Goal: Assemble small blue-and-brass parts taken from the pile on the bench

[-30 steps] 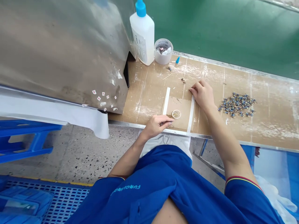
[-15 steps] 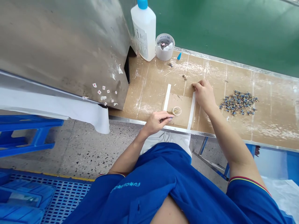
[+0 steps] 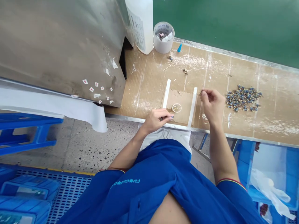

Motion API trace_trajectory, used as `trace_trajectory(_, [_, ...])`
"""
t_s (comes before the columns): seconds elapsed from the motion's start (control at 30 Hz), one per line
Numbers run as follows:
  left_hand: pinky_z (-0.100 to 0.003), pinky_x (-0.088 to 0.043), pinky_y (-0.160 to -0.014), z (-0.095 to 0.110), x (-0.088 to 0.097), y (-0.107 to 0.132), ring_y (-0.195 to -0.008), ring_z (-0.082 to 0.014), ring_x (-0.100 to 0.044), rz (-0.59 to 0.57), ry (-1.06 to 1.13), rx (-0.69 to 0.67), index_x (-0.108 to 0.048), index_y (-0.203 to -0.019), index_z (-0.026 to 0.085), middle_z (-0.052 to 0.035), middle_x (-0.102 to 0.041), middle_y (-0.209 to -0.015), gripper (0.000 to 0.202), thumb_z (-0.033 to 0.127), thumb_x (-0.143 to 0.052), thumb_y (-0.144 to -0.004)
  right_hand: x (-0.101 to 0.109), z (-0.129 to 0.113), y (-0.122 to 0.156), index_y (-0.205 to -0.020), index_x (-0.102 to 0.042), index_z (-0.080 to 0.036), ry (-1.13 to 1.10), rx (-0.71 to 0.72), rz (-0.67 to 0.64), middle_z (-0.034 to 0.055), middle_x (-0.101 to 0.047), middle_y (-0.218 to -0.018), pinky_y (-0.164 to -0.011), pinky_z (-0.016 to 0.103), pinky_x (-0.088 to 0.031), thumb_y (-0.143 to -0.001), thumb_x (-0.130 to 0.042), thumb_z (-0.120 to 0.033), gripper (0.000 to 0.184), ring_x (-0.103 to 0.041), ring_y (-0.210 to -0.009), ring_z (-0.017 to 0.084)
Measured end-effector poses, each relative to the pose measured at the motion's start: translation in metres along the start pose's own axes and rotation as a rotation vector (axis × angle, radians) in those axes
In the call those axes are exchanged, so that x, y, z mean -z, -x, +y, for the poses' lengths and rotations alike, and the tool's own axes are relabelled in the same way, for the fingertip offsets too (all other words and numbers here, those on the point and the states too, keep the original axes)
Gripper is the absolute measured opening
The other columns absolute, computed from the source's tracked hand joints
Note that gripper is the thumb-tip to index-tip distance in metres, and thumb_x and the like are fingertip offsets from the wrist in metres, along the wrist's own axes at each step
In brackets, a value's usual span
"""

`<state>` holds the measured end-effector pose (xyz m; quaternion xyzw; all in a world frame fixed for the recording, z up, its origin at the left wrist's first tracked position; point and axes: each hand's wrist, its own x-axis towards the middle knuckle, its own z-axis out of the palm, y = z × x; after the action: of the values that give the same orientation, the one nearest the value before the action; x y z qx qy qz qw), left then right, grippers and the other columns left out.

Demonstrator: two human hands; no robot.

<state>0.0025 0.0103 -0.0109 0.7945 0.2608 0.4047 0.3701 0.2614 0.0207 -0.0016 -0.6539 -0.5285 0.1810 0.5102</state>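
My left hand (image 3: pixel 156 119) rests at the bench's front edge with its fingers pinched on a thin dark stick whose tip lies beside a small white ring (image 3: pixel 176 108). The ring sits on a square of cardboard (image 3: pixel 178 102) framed by two white tape strips (image 3: pixel 166 93). My right hand (image 3: pixel 211 104) hovers just right of the right strip, thumb and forefinger pinched on a tiny metal piece (image 3: pixel 201 92). A heap of small blue and brass parts (image 3: pixel 243 98) lies further to the right.
A white glue bottle (image 3: pixel 140 23), a small plastic cup (image 3: pixel 163 37) and a blue cap (image 3: pixel 179 48) stand at the back. A steel machine housing (image 3: pixel 58 46) fills the left. Blue crates (image 3: pixel 25 196) lie on the floor, and a blue bin (image 3: pixel 268 174) with a plastic bag sits under the bench.
My right hand has lifted off the top of the right tape strip and come back towards me, now pinching a tiny piece. My left hand has hardly moved.
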Motion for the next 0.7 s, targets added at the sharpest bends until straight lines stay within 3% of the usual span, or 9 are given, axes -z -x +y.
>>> trace_trajectory(0.17, [-0.019, -0.039, -0.056, 0.002, -0.002, -0.001, -0.06, -0.0071, -0.052, -0.018, -0.072, -0.019, -0.071, -0.084, 0.01, -0.0033, -0.062, -0.071, 0.017, 0.021, -0.065, -0.094, -0.013, -0.03, 0.073, -0.087, -0.071, -0.014, -0.304, -0.211, -0.021, 0.0046, -0.071, -0.075, -0.06, 0.02, -0.056, -0.077, -0.074, -0.054, 0.041, -0.064, -0.061, 0.008])
trace_trajectory(0.27, [-0.018, -0.038, -0.056, 0.002, -0.003, -0.002, -0.06, -0.0068, -0.052, -0.03, -0.106, -0.076, -0.068, -0.08, 0.01, -0.0025, -0.061, -0.071, 0.015, 0.017, -0.066, -0.093, -0.028, -0.037, 0.099, -0.085, -0.07, -0.015, -0.43, -0.346, -0.073, 0.0048, -0.071, -0.073, -0.058, 0.021, -0.057, -0.072, -0.077, -0.058, 0.046, -0.067, -0.062, 0.01])
trace_trajectory(0.37, [-0.018, -0.038, -0.057, 0.002, -0.004, -0.003, -0.062, -0.0069, -0.053, -0.034, -0.121, -0.133, -0.067, -0.08, 0.009, -0.0026, -0.062, -0.071, 0.013, 0.014, -0.066, -0.092, -0.037, -0.038, 0.108, -0.084, -0.07, -0.015, -0.479, -0.408, -0.101, 0.0049, -0.072, -0.073, -0.06, 0.022, -0.059, -0.07, -0.078, -0.061, 0.049, -0.067, -0.062, 0.01])
trace_trajectory(0.7, [-0.019, -0.041, -0.06, -0.001, -0.007, -0.002, -0.064, -0.0079, -0.056, -0.04, -0.135, -0.142, -0.068, -0.082, 0.01, -0.0037, -0.064, -0.074, 0.017, 0.018, -0.063, -0.095, -0.038, -0.034, 0.109, -0.082, -0.073, -0.014, -0.459, -0.364, -0.162, 0.004, -0.069, -0.067, -0.054, 0.018, -0.054, -0.071, -0.079, -0.056, 0.045, -0.062, -0.057, 0.007])
